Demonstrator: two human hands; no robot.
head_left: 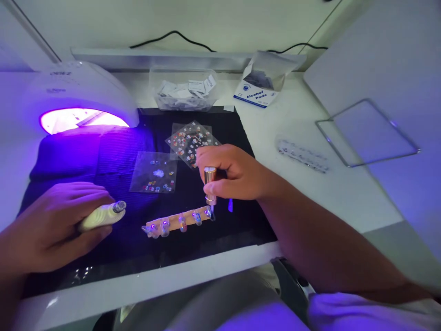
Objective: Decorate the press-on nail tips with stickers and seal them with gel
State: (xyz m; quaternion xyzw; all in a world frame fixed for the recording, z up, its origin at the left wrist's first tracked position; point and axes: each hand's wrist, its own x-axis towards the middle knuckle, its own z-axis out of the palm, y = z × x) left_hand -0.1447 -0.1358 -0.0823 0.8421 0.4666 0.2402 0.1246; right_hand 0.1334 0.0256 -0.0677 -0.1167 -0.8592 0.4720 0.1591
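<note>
Right, brush work on a nail strip: the right hand (237,172) has its fingers pinched around a gold brush cap (210,180), held upright, with the brush tip down on the rightmost nail of the nail tip strip (179,222). That strip is a flat, tan stick lying slightly slanted on the black mat (213,248), carrying a row of small, glossy, clear nail tips with specks of colour. The left hand (51,225) rests on the mat, fingers wrapped around a pale, rounded pen-like tool (103,215) with a clear tip pointing right, near the strip but not touching it. Judging by this, the step in hand is coating the end nail; the next move calls for a light, steady stroke that keeps the brush on that one small tip, clear of its neighbour. Two clear, shiny sticker sheets (191,142) lie flat on the mat behind the strip, with tiny coloured shapes on them. A smooth white domed UV lamp (79,94) glows purple at the mat's back left. Further back on the white counter (296,115) stand a clear tub of white packets (186,94) and an opened alcohol pads box (257,85). A thin wire-edged clear panel (367,133) lies to the right.
</note>
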